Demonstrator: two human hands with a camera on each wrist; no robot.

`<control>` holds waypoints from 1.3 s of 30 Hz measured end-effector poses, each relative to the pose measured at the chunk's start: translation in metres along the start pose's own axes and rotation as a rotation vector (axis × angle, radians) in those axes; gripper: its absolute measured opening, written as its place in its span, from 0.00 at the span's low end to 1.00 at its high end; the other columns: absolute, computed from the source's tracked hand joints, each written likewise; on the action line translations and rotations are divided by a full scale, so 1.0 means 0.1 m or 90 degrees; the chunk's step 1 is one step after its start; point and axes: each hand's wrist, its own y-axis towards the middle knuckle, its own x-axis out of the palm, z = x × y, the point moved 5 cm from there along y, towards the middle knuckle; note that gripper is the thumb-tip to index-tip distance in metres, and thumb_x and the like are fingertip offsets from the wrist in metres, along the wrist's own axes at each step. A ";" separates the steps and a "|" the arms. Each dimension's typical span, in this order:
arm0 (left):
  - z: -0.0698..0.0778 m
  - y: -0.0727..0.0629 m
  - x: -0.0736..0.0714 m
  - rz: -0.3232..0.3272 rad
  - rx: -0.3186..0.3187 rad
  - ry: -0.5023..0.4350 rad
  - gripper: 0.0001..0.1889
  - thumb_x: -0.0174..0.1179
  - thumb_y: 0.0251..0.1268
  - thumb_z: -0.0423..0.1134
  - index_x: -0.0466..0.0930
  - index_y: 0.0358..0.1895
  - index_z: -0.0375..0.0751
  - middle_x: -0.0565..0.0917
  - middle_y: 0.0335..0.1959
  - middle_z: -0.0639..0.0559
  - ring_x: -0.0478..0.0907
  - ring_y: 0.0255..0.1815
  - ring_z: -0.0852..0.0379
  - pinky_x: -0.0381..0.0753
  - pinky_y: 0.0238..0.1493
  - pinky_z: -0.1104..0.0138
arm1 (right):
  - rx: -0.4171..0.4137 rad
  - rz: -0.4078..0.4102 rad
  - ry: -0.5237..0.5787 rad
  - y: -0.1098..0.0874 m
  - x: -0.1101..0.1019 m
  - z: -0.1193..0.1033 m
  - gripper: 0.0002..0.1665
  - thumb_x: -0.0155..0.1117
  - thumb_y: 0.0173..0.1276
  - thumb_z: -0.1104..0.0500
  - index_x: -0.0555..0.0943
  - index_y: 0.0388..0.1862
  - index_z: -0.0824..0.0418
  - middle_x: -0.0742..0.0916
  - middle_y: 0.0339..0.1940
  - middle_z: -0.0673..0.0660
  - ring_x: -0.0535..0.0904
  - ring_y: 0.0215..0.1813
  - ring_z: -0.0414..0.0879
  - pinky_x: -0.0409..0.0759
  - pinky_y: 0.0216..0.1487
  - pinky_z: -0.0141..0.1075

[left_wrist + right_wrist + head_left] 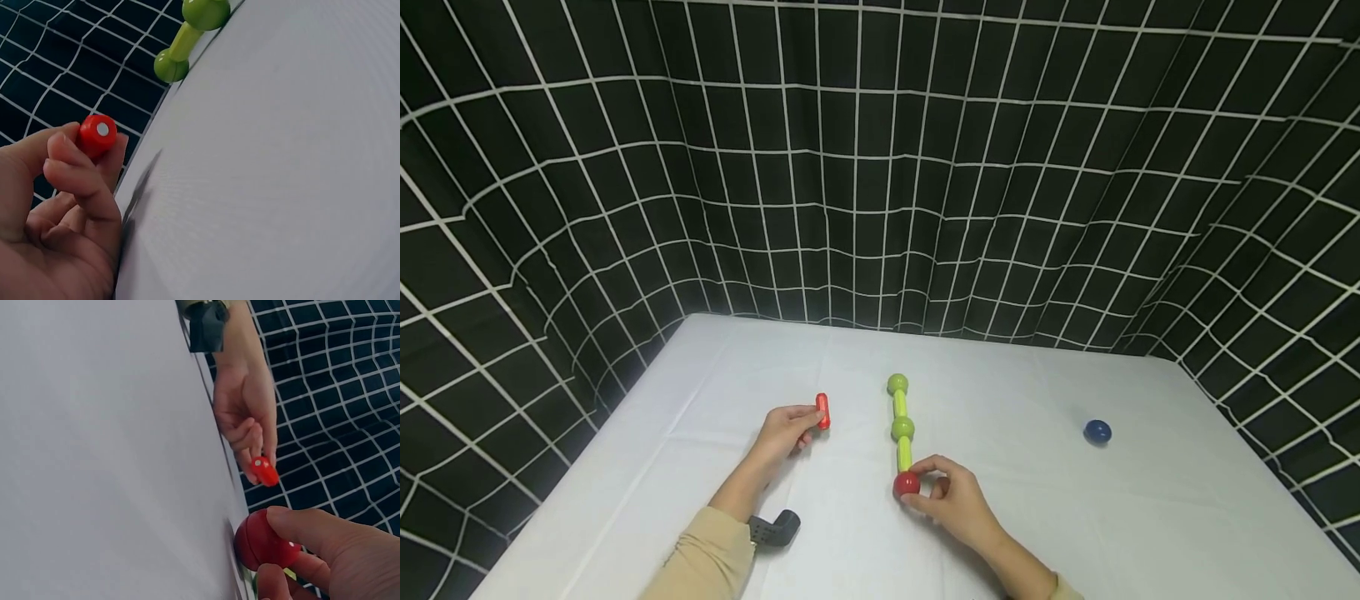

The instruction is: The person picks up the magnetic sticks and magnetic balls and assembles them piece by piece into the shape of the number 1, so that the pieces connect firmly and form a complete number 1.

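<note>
My left hand (785, 435) pinches a short red magnetic rod (823, 412) between thumb and fingers. A pale metal disc shows in the rod's end (102, 129) in the left wrist view. My right hand (953, 504) grips a red ball (907, 484) with thumb and fingers. That ball sits at the near end of a straight chain on the table. Beyond it come a lime-green rod (904, 454), a green ball (902, 428), a second green rod (900, 404) and a green ball (897, 383) at the far end. In the right wrist view, the red ball (259, 540) hides most of the chain.
A dark blue ball (1097, 432) lies far to the right on the white-covered table (1060, 517). Black cloth with a white grid (887, 183) rises along the back and sides. A dark wrist-worn device (775, 528) juts from the left sleeve (711, 554).
</note>
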 end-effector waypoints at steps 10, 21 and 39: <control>0.01 -0.08 0.20 -0.113 -0.012 0.001 0.20 0.60 0.61 0.40 0.76 0.50 0.27 0.84 0.29 0.53 0.67 0.17 0.68 0.67 0.19 0.78 | 0.001 0.019 0.006 0.09 -0.02 -0.01 0.21 0.74 0.49 0.62 0.79 0.43 0.62 0.80 0.31 0.57 0.67 0.14 0.34 0.65 0.15 0.24; 0.03 -0.27 0.45 -0.277 -0.021 0.083 0.18 0.65 0.54 0.41 0.81 0.43 0.30 0.83 0.22 0.54 0.67 0.14 0.67 0.67 0.18 0.76 | 0.002 0.025 -0.011 0.16 0.00 -0.01 0.19 0.72 0.52 0.61 0.79 0.42 0.63 0.84 0.43 0.61 0.67 0.14 0.35 0.65 0.14 0.24; 0.07 -0.51 0.69 -0.419 -0.034 0.143 0.10 0.66 0.50 0.35 0.84 0.32 0.30 0.81 0.16 0.54 0.67 0.11 0.69 0.68 0.15 0.79 | 0.014 0.025 -0.009 0.20 0.00 -0.01 0.17 0.70 0.55 0.61 0.80 0.44 0.64 0.84 0.40 0.59 0.68 0.15 0.35 0.66 0.15 0.25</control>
